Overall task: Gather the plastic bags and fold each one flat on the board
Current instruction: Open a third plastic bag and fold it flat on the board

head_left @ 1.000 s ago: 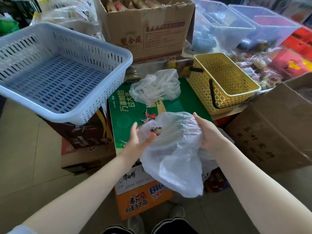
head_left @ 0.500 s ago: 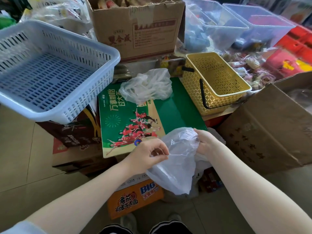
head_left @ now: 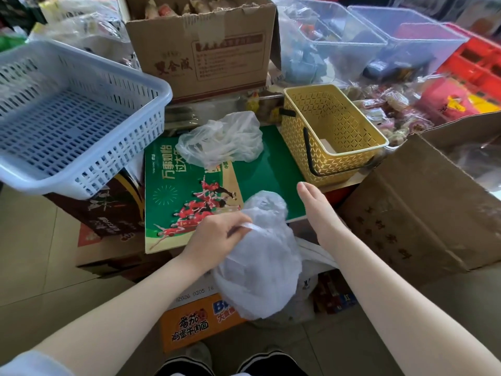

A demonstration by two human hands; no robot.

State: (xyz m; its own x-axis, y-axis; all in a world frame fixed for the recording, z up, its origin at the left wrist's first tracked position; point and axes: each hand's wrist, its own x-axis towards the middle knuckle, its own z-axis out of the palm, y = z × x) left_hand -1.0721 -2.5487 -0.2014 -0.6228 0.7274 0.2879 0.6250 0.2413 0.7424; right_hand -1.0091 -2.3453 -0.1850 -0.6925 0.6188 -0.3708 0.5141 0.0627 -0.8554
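1. A pale blue plastic basket with slotted sides (head_left: 67, 126) sits at the left, up on a dark brown printed carton (head_left: 108, 210).
2. A yellow plastic basket with a black handle (head_left: 333, 134) stands at the right.
3. A big brown cardboard box with dark printed letters (head_left: 206, 47) is at the back, its top open and packets inside.
4. Two clear plastic tubs (head_left: 406, 39) sit behind the yellow basket.
5. A red plastic crate (head_left: 479, 66) is at the far right.
6. A plain brown cardboard box (head_left: 423, 210) fills the right side.
7. An orange noodle carton (head_left: 195, 321) stands low at the front, on a grey tiled floor (head_left: 32, 267).
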